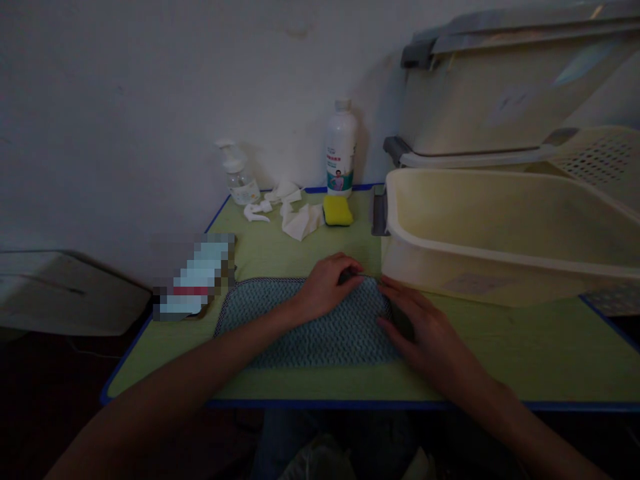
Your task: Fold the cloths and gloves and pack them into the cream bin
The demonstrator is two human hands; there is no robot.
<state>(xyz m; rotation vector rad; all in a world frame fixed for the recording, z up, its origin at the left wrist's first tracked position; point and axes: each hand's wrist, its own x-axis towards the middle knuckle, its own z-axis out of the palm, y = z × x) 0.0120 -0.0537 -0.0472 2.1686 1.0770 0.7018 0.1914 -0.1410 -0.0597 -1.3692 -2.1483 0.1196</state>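
A blue-grey woven cleaning cloth (pixel 300 337) with a dark stitched border lies flat on the green table. My left hand (pixel 330 283) reaches across it, its fingers bent and its thumb close to the fingertips at the far edge, near the right corner; they appear to pinch the border. At the cloth's right edge is my right hand (pixel 420 327), fingers stretched out and thumb apart, with the fingertips touching the corner and side. Part of the right border is hidden under that hand.
Behind the cloth sit a yellow sponge (pixel 338 211), crumpled tissue (pixel 301 221), a white bottle (pixel 342 153), a pump bottle (pixel 241 180) and a white spray nozzle (pixel 257 212). A phone (pixel 197 277) lies left. A cream bin (pixel 450 267) stands right, a lidded box (pixel 480 100) behind it.
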